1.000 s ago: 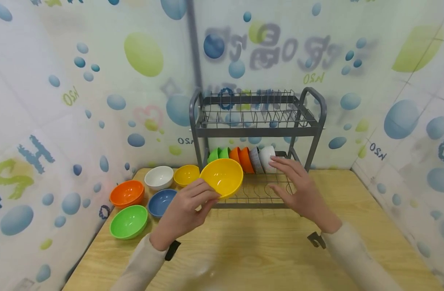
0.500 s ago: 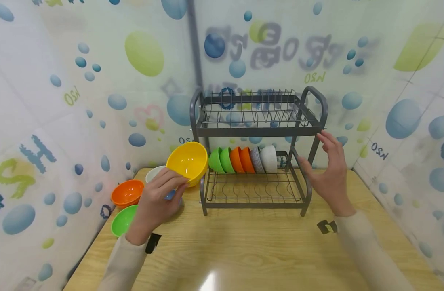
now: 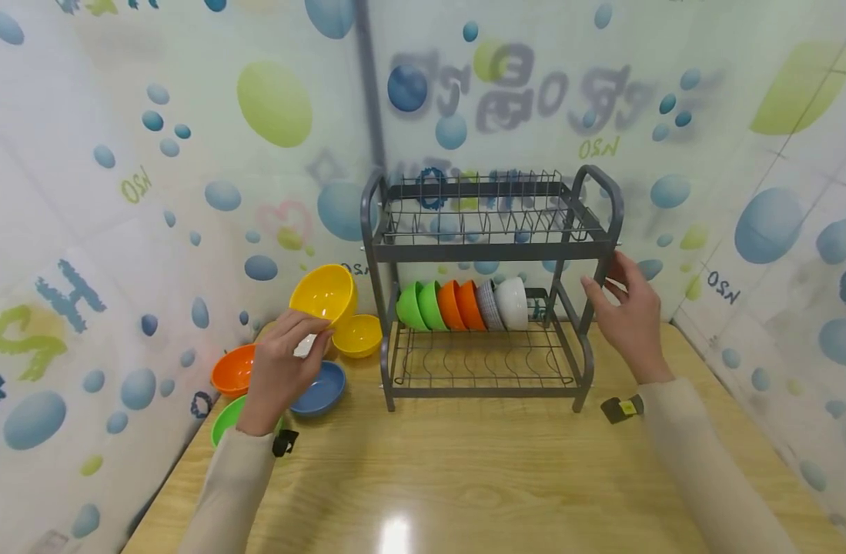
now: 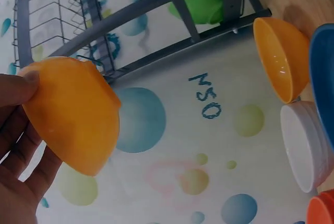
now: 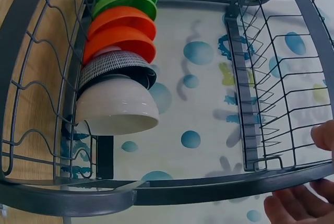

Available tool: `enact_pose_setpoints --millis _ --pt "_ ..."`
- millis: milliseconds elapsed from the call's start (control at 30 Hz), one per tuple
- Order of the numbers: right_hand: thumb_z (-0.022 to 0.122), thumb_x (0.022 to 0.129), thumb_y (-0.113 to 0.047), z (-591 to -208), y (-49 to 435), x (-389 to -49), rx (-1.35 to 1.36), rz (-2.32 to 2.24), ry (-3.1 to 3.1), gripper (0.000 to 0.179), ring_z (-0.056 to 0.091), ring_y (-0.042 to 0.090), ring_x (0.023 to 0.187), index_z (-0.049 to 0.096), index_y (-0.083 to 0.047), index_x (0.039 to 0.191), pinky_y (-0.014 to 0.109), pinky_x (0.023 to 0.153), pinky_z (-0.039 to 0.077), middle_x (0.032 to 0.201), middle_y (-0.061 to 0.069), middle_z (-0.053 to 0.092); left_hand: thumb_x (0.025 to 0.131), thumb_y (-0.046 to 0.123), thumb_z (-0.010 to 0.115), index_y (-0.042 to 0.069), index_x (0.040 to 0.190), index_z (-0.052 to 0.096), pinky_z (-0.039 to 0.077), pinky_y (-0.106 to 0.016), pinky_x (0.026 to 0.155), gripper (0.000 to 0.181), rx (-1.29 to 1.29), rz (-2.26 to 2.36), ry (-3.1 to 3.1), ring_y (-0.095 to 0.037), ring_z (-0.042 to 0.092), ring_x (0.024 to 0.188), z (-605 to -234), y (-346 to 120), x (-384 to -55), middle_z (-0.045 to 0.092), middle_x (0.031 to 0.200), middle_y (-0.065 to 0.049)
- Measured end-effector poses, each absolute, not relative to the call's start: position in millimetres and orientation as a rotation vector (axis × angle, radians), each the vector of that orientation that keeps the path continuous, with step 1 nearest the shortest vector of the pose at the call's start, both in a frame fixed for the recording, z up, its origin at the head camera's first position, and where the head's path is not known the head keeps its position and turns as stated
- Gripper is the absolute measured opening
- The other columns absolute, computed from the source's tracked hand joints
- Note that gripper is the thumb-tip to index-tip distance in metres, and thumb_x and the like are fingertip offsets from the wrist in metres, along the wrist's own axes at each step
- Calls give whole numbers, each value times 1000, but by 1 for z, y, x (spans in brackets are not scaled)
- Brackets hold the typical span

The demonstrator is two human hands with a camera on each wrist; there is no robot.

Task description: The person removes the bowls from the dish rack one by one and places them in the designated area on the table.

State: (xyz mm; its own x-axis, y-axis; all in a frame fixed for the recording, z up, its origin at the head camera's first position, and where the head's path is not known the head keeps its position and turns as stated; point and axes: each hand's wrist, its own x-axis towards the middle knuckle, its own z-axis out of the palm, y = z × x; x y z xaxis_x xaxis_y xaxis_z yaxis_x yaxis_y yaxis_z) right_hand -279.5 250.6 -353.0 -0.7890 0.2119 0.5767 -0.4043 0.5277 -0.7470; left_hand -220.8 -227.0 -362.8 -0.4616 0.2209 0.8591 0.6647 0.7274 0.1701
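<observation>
My left hand (image 3: pixel 280 373) pinches a yellow bowl (image 3: pixel 326 292) by its near rim, thumb on one side and fingers on the other. The bowl is tilted in the air to the left of a dark grey two-tier dish rack (image 3: pixel 492 251). In the left wrist view the same bowl's outer side (image 4: pixel 75 114) shows. My right hand (image 3: pixel 630 327) grips the rack's right upright, with the thumb at the front and the fingers partly hidden behind. In the right wrist view these fingers (image 5: pixel 297 205) lie along the outside of the post.
On the rack's lower tier stand green bowls (image 3: pixel 421 306), orange bowls (image 3: pixel 459 305), a patterned bowl (image 3: pixel 489 305) and a white bowl (image 3: pixel 513 303). Left of the rack are another yellow bowl (image 3: pixel 358 336), a blue bowl (image 3: pixel 320 391), an orange bowl (image 3: pixel 232 373) and a green bowl (image 3: pixel 227 419).
My left hand has carried the yellow bowl leftward, from in front of the rack to its left side. My right hand has moved right, from near the white bowl to the right upright.
</observation>
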Motion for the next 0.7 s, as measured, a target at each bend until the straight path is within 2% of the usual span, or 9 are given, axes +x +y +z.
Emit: enact_pose_setpoints --millis 67,133,267,533,700 --pt "65 101 -28 -354 251 -285 143 1254 -2147 55 62 23 126 49 -10 151 20 105 52 136 18 63 84 -2 81 2 98 76 47 -16 85 15 -635 -616 -2068 -20 64 86 -368 -230 -227 74 93 -7" --pt "64 102 -27 -354 253 -290 130 1233 -2136 48 66 7 115 56 -7 145 12 97 52 129 17 67 86 1 80 3 98 76 49 -21 83 14 -608 -600 -2098 -20 64 87 -372 -232 -235 74 94 -7" --pt "66 101 -25 -355 259 -295 119 1191 -2106 38 56 -20 95 64 -5 134 2 87 49 119 16 71 86 2 80 3 98 77 56 -34 79 12 -579 -579 -2144 -23 66 87 -381 -232 -249 73 93 -8" --pt "67 101 -26 -351 269 -295 179 1115 -2175 36 51 -25 89 67 -1 126 -4 81 43 115 19 72 86 4 80 2 92 78 59 -40 72 6 -536 -567 -2315 -26 65 82 -398 -229 -273 74 90 -11" --pt "65 102 -31 -350 271 -295 163 1102 -2228 38 48 -25 89 65 -3 127 -1 82 46 118 20 71 89 5 77 1 96 80 59 -43 81 9 -493 -576 -2505 -29 66 88 -406 -228 -287 76 95 -12"
